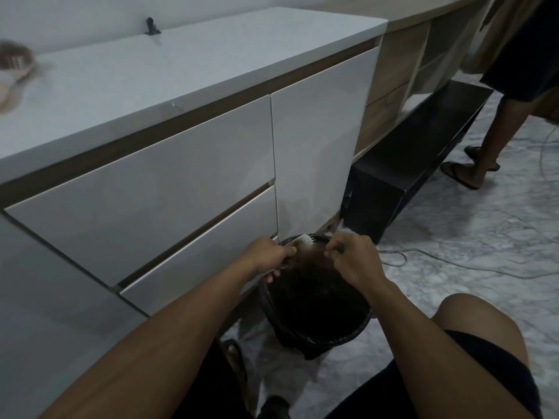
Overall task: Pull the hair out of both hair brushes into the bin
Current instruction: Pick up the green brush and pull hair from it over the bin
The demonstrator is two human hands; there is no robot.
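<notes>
Sensibly, both hands work directly over the mouth of the black bin point(317, 328), so whatever comes loose should drop straight in. The left hand point(267, 257) has its fingers point(287, 252) wrapped around the handle end of a hair brush point(304, 239), holding it low at the bin's far rim with the pale bristled head pointing away from the person. The right hand point(352, 261) meets it from the other side, its fingers point(331, 251) pressed together in a pinch at the brush head, apparently on a tuft of hair (the strands themselves are too dark and fine against the bin to make out).

The second brush point(13, 60) lies well apart, up on the white tabletop point(151, 77) at the far left, blurred and seemingly matted with hair; by my reading it is not yet cleaned.

Around them: the bin stands on the marbled floor point(484, 252) just beside the white drawers point(145, 201), between the person's knees. A cable point(453, 261) trails across the floor to the right, and another person's legs point(487, 146) stand well beyond it. Nothing blocks the bin, though reaching the other brush will mean stretching up and left.
</notes>
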